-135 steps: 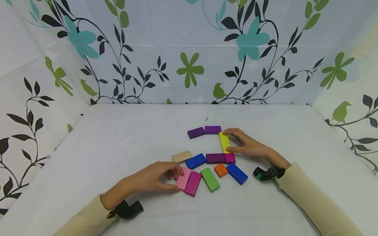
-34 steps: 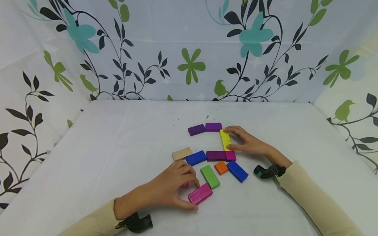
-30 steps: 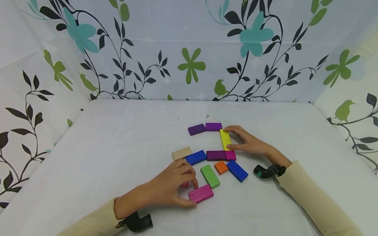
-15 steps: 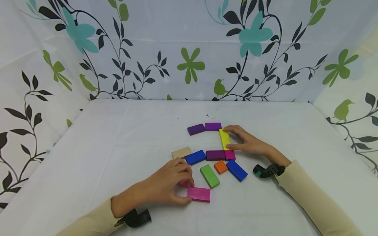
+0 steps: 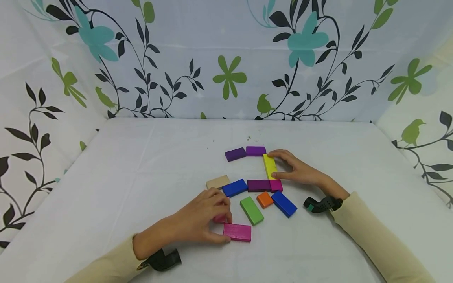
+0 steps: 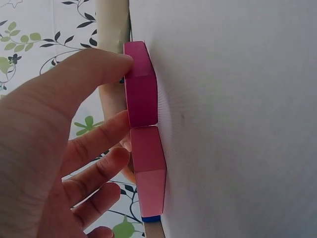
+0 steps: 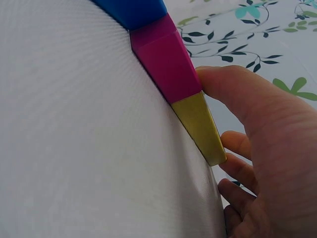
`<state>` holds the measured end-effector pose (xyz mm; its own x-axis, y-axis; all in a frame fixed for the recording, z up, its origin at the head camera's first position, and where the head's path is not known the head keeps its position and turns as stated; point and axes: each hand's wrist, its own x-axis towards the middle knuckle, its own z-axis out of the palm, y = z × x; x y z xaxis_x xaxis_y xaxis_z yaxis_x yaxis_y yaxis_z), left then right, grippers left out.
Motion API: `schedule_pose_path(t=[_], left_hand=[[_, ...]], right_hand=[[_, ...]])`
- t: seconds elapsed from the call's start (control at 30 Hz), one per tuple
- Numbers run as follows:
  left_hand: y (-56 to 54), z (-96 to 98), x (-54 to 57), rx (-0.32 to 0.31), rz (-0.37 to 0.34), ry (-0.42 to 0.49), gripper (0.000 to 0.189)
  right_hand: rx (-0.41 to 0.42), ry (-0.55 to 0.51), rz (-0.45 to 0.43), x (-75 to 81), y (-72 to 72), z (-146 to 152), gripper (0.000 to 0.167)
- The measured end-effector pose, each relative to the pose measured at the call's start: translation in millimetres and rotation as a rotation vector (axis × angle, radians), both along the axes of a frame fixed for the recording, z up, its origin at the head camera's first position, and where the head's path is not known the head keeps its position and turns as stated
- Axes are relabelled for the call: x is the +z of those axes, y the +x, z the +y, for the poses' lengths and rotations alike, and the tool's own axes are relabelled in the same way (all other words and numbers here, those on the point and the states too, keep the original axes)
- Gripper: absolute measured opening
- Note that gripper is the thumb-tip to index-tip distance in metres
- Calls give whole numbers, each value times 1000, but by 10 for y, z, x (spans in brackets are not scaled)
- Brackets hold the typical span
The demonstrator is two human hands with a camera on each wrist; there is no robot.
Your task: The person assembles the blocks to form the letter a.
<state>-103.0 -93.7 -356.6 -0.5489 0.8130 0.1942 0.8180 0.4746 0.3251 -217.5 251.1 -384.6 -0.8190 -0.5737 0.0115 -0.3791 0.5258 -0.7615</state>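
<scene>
My left hand (image 5: 201, 218) pinches a magenta block (image 5: 237, 232) between thumb and forefinger at its left end; the block lies flat and crosswise on the table. Beneath the fingers sits a pink block (image 5: 219, 219), mostly covered in the head view. In the left wrist view the pink block (image 6: 148, 171) and the magenta block (image 6: 140, 84) meet end to end. My right hand (image 5: 299, 169) holds a yellow block (image 5: 269, 166), forefinger near its far end and thumb near its close end. The yellow block touches a small magenta block (image 5: 276, 185) in the right wrist view.
Two purple blocks (image 5: 235, 154) lie at the back. A tan block (image 5: 217, 182), a blue block (image 5: 234, 188) and a dark purple block (image 5: 258, 185) form a row. In front are a green block (image 5: 251, 211), an orange block (image 5: 264, 200) and another blue block (image 5: 284, 204).
The magenta block, first lengthwise beside the pink one, was turned near the green block's end and now lies crosswise farther left, in the left hand's pinch. The right hand stays on the yellow block.
</scene>
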Motion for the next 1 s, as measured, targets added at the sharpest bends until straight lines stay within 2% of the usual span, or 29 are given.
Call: schedule_pose_path(t=[0.33,0.53,0.7,1.0], left_hand=[[-1,-1,5,-10,-3,-3,28],[11,-5,22,-7,-54,-10,29],[7,-4,34,15,-99,-4,29],[-30,16,41,62,-100,63,20]], right_hand=[[4,-11,3,-5,-3,-3,63],[8,-16,6,-7,-2,-9,64],[9,-15,2,-10,-3,-5,64],[11,-15,7,-17,-11,-3,63]])
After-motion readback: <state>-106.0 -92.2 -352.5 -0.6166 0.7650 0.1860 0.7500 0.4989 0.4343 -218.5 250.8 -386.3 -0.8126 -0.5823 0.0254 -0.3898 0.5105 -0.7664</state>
